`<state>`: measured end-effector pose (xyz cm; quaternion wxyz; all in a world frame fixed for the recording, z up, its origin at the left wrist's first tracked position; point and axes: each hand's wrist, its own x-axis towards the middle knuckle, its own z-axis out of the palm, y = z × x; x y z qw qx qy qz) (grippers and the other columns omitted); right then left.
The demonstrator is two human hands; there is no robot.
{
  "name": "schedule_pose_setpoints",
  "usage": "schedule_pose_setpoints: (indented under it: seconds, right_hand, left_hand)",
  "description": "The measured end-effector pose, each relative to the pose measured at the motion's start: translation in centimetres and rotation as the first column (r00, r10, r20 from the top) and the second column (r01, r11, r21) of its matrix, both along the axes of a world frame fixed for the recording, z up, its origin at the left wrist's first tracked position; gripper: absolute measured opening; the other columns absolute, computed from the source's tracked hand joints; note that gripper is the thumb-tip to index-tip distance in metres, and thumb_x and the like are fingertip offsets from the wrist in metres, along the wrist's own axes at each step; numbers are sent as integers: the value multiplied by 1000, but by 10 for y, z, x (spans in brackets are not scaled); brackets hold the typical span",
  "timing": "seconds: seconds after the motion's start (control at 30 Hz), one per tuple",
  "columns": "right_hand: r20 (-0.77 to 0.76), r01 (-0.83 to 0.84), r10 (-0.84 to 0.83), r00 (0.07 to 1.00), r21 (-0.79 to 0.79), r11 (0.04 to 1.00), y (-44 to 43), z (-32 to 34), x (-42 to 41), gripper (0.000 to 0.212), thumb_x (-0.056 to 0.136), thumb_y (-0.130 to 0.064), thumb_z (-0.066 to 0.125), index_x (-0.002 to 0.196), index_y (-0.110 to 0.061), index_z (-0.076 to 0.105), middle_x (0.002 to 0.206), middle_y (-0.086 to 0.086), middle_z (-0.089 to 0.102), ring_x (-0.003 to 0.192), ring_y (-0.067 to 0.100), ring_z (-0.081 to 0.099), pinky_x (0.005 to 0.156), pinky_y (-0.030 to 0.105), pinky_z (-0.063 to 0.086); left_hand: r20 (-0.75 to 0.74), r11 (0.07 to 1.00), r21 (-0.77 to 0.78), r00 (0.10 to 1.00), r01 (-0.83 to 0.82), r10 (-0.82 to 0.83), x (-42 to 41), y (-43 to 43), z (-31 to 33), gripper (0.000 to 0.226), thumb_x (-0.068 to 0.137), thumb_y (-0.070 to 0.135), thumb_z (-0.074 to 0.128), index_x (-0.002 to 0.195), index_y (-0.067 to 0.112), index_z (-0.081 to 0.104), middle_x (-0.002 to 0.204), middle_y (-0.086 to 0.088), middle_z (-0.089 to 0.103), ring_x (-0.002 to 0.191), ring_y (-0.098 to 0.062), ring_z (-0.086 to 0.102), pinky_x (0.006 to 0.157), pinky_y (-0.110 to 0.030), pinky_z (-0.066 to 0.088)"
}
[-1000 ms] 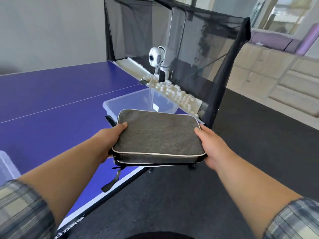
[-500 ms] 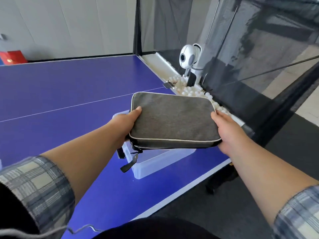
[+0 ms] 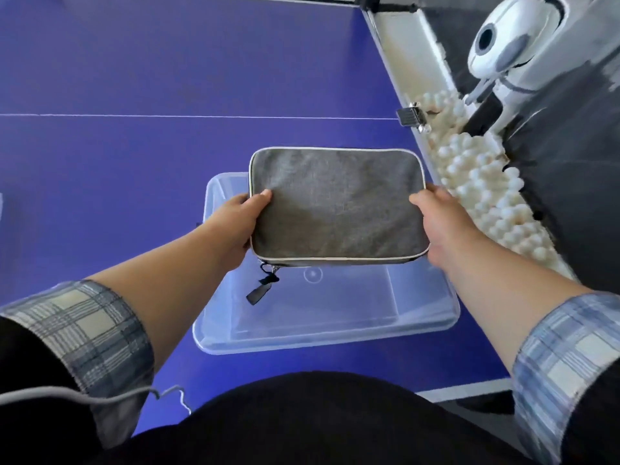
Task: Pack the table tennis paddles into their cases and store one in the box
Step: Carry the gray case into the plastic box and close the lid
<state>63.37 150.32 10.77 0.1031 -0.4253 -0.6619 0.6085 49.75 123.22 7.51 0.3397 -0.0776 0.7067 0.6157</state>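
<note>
**Holding the case above the box**

Gripping the grey paddle case (image 3: 339, 206) at its two short ends, both hands hold it flat and level above the clear plastic box (image 3: 426, 317). The left hand (image 3: 236, 223) clamps the end on the box's left side, thumb on the top face. The right hand (image 3: 437, 226) clamps the opposite end, thumb likewise on top. The case covers the far half of the box opening and does not touch the box floor. A black zipper pull (image 3: 260, 292) hangs from the case's near left corner, down into the box opening. The box stands on the blue table (image 3: 134, 78), near the table's front edge. Right of the box, a trough of white balls (image 3: 483, 193) runs along the table's side, with a white ball machine (image 3: 516, 45) beyond it.
</note>
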Motion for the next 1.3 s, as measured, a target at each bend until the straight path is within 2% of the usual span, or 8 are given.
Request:
schedule_pose_setpoints:
  seconds: [0.07,0.17,0.5,0.7,0.8,0.97,1.1,1.3]
  right_hand:
    - [84,-61,63,994,-27,998,2,-18,-8,44,69,-33,55,112,-39,65,115,2,71,107,28,68,93,57,55]
    - [167,-98,113,979,-98,990,-6,-44,-13,39,66,-31,50,102,-39,63,101,3,69,92,29,66,82,46,55]
    - [428,-167,217,878,-151,974,-21,-95,-9,28,76,-25,44,102,-24,55,82,1,54,69,24,49,63,30,41]
    - [517,-180,281,808,-237,955,-19,-108,-13,44,83,-21,50,127,-15,52,113,11,60,108,34,59,101,45,47]
    - [536,-198,309,786,-255,946,-18,-107,-13,43,87,-20,53,130,-15,51,121,14,59,112,37,59,103,50,48]
    - [564,-431,327,759,58,900,-25,-95,-14,57,91,-16,50,146,-14,39,133,13,54,112,35,58,86,41,54]
    - [456,-612,430,779,406,678,-57,-76,-22,65,95,-25,56,155,-16,32,159,7,37,145,27,34,119,40,29]
    - [223,-580,568,792,565,587,-135,-36,-50,56,96,-20,60,149,-12,44,151,9,49,141,27,40,116,36,29]
  left_hand:
    - [66,987,-84,987,-138,144,8,3,-12,34,70,48,64,97,27,63,106,0,68,97,-22,65,91,-43,52]
    - [91,939,-217,952,-266,291,23,1,-27,23,71,44,58,86,27,60,88,0,63,79,-21,60,66,-37,48]
    - [224,853,-483,914,-197,338,45,6,-65,24,80,43,53,89,21,56,91,0,59,78,-20,56,59,-30,37]
    - [235,850,-513,933,-118,271,50,8,-76,17,85,35,51,84,19,53,87,0,54,74,-17,50,57,-30,33]
    - [214,846,-529,953,-69,212,48,6,-76,19,84,32,53,95,16,57,88,-3,54,75,-19,50,59,-30,35]
    - [81,779,-626,995,9,53,51,6,-71,44,85,25,53,128,17,48,99,-8,56,89,-30,54,71,-36,43]
    - [-54,761,-647,993,44,-103,57,10,-47,64,87,27,54,146,23,32,129,-10,54,106,-34,55,88,-40,48]
    - [-302,930,-366,944,13,-132,57,-24,10,40,92,30,57,131,38,55,119,21,64,89,3,64,65,-17,48]
